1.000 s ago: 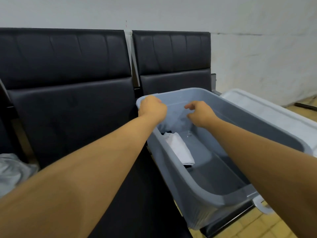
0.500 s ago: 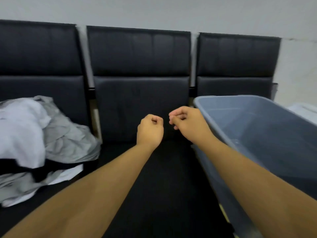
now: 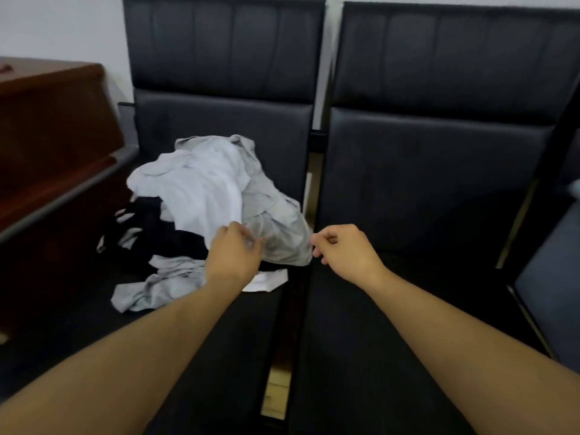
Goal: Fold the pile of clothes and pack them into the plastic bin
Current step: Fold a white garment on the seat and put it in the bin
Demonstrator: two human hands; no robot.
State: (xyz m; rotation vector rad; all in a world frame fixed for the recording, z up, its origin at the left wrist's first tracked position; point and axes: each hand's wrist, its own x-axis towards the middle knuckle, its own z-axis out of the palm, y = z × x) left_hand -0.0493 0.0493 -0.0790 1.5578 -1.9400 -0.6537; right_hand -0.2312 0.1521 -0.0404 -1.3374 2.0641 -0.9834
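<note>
A crumpled pile of white, grey and black clothes (image 3: 207, 211) lies on the seat of the left black padded leather chair (image 3: 219, 98); the left hand (image 3: 233, 257) reaches over the near right edge of that pile, fingers curled at the grey cloth, though blur hides whether it pinches the fabric or only touches it; the right hand (image 3: 346, 249) hovers just right of the pile, over the gap before the neighbouring black padded chair (image 3: 439, 152), fingers loosely curled and holding nothing; a grey plastic bin (image 3: 552, 290) shows only by its edge, far right of the pile; a reddish-brown wooden desk (image 3: 53, 127) stands left of the pile.
</note>
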